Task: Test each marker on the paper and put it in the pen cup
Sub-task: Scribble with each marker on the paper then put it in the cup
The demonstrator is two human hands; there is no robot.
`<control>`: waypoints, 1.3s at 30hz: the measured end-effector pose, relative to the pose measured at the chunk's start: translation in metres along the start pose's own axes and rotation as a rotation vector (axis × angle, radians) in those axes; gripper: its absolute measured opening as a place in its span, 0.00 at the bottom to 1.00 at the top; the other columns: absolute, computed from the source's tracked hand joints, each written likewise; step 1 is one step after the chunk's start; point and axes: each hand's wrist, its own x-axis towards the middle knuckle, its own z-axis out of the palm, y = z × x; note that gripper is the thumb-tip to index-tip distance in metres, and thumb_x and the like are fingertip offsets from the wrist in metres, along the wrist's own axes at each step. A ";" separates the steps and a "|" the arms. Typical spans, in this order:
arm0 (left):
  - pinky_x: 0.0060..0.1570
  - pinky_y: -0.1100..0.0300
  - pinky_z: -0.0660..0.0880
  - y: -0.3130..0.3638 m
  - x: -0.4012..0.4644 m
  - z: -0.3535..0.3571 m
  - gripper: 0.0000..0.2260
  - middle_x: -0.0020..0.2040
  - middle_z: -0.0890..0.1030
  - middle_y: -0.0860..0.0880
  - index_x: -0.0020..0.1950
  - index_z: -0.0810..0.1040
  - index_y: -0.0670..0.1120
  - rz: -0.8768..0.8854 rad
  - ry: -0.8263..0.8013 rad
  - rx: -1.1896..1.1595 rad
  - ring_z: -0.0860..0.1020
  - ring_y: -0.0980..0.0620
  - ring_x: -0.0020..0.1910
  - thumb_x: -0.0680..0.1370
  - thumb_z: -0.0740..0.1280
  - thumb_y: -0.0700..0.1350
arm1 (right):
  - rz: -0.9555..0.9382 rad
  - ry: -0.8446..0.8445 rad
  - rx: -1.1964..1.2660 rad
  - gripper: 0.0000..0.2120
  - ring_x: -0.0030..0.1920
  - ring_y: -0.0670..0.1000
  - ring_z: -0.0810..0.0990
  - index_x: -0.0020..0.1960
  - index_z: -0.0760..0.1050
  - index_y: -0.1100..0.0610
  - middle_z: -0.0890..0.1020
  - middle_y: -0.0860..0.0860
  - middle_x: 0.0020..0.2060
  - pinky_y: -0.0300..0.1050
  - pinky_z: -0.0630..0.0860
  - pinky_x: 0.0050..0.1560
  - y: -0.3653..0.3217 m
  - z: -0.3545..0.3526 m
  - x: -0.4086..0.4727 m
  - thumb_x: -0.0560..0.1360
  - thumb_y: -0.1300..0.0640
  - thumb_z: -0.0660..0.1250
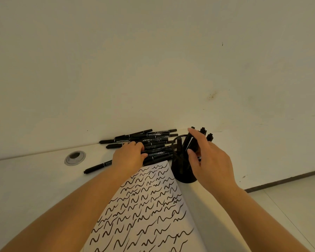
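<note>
Inside pen cup (182,171): several markers (204,132); right hand (205,157) holds one.

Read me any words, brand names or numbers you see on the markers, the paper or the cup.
"MARKER": white print on a marker in the pile against the wall; the word before it is blurred.
Other markers in the pile: white label blocks, too small to read.
Paper: only wavy test strokes, no words.
Pen cup: no text visible.
</note>
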 end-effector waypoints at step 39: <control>0.38 0.68 0.67 -0.004 -0.183 -0.070 0.05 0.38 0.77 0.59 0.43 0.76 0.62 0.168 -0.022 -0.612 0.74 0.64 0.40 0.76 0.61 0.52 | 0.415 -0.564 0.987 0.05 0.30 0.44 0.76 0.46 0.76 0.52 0.82 0.50 0.32 0.34 0.70 0.29 -0.098 -0.011 -0.097 0.74 0.51 0.65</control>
